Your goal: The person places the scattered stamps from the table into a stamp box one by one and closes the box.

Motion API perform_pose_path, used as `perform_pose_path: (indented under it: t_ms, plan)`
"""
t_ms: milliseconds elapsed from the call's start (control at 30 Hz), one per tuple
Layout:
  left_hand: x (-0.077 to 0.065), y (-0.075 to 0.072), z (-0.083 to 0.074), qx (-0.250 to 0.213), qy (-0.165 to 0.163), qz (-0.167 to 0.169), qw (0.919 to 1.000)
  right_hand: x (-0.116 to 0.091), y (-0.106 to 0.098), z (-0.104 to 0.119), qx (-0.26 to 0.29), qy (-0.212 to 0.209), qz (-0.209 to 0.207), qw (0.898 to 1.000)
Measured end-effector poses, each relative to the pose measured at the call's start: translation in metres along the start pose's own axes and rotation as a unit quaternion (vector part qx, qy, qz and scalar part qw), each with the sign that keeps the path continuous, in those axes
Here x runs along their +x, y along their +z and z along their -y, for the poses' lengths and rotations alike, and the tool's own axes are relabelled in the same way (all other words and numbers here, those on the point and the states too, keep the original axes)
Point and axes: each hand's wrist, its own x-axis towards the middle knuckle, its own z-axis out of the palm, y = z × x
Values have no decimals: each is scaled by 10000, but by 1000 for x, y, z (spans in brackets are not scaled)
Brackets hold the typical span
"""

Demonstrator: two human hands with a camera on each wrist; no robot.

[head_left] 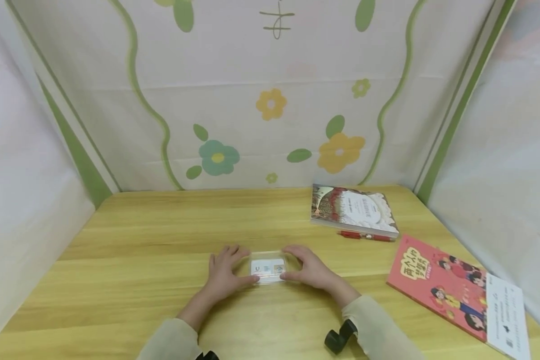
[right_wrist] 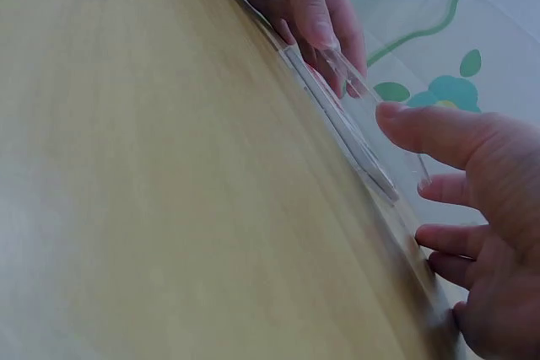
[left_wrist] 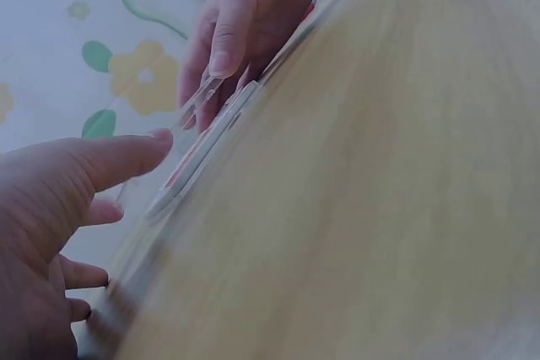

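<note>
A small clear plastic box (head_left: 268,281) lies on the table in front of me, with white printed cards (head_left: 263,266) inside it. Its transparent lid (right_wrist: 361,88) is raised at a slant just over the cards. My left hand (head_left: 223,275) holds the lid at its left side, thumb at the near edge and index finger at the far edge. On the opposite side my right hand (head_left: 309,270) grips it the same way. In the left wrist view the flat white stack (left_wrist: 205,153) shows edge-on beneath the lid.
A thick illustrated book (head_left: 355,210) lies at the back right, with a red pen (head_left: 365,236) along its front edge. Nearer on the right is a red picture book (head_left: 441,290) with a white section. Flowered cloth (head_left: 270,135) surrounds the wooden table (head_left: 130,280) at the back and sides.
</note>
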Motion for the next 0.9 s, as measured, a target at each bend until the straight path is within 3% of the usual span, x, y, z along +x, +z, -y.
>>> perform_pose_path:
  t_ms: [467,900]
  plan:
    - [-6,-4,0,355,73,96,9993,1,2,2,-367,-251,250,9987]
    - [-6,-2,2,628,126,80,9979,0,4,-1,-587,-471,163,9970]
